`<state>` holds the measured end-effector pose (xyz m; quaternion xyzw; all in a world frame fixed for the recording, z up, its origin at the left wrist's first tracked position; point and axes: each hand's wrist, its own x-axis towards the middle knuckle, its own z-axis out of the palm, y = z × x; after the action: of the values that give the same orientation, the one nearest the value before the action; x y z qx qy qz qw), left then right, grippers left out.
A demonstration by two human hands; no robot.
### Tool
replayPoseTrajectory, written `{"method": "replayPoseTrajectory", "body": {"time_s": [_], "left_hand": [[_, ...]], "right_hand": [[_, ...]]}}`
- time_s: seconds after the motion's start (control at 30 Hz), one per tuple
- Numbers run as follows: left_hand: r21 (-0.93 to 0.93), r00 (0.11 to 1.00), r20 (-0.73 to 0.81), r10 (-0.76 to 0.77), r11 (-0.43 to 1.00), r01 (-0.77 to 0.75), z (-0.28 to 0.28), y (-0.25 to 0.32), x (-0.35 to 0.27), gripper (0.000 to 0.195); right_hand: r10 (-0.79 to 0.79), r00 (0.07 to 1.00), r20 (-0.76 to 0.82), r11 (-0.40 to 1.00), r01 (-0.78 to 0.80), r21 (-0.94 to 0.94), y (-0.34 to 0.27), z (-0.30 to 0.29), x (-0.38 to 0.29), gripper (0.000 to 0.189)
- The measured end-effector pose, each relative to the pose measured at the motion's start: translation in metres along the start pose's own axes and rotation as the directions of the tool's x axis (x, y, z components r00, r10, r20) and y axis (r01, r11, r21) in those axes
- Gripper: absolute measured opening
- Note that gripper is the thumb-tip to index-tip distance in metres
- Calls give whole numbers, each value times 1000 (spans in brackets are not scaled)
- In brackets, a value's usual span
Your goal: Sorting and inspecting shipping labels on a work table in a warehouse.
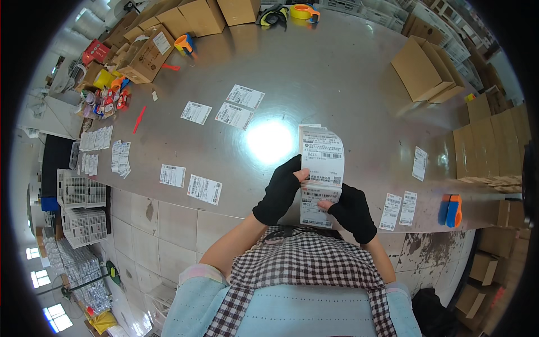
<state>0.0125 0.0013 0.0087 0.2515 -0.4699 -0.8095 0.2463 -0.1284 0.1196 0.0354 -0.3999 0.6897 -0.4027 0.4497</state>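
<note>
A strip of printed shipping labels [323,168] hangs between my hands near the front edge of the metal table [337,71], its upper part curling. My left hand [279,191], in a black fingerless glove, pinches the strip's left side with the thumb on top. Lower down on the right side, my right hand [353,212], gloved the same way, holds it by the thumb and fingers. Loose labels [204,189] lie on the table left of my hands, others [240,96] farther back, and more [390,211] to the right.
Tape dispensers stand at the right front [450,210], left back [184,44] and far edge [304,12]. Open cardboard boxes [421,71] are at the right back, others [146,54] at the left back. Label stacks [121,156] and a red strap-like item [139,119] lie left.
</note>
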Motion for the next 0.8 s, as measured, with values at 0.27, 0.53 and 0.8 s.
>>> {"method": "replayPoseTrajectory", "body": {"time_s": [0.27, 0.53, 0.8], "left_hand": [[-366, 998, -56, -3, 931, -18, 2, 14, 3, 39], [109, 991, -125, -53, 992, 67, 9, 2, -1, 39], [-162, 992, -120, -29, 987, 10, -15, -18, 17, 47]], "right_hand": [[-143, 989, 30, 946, 146, -290, 6, -7, -11, 30], [-406, 837, -368, 913, 393, -112, -12, 2, -12, 36], [-659, 751, -45, 721, 614, -322, -11, -9, -17, 33]]}}
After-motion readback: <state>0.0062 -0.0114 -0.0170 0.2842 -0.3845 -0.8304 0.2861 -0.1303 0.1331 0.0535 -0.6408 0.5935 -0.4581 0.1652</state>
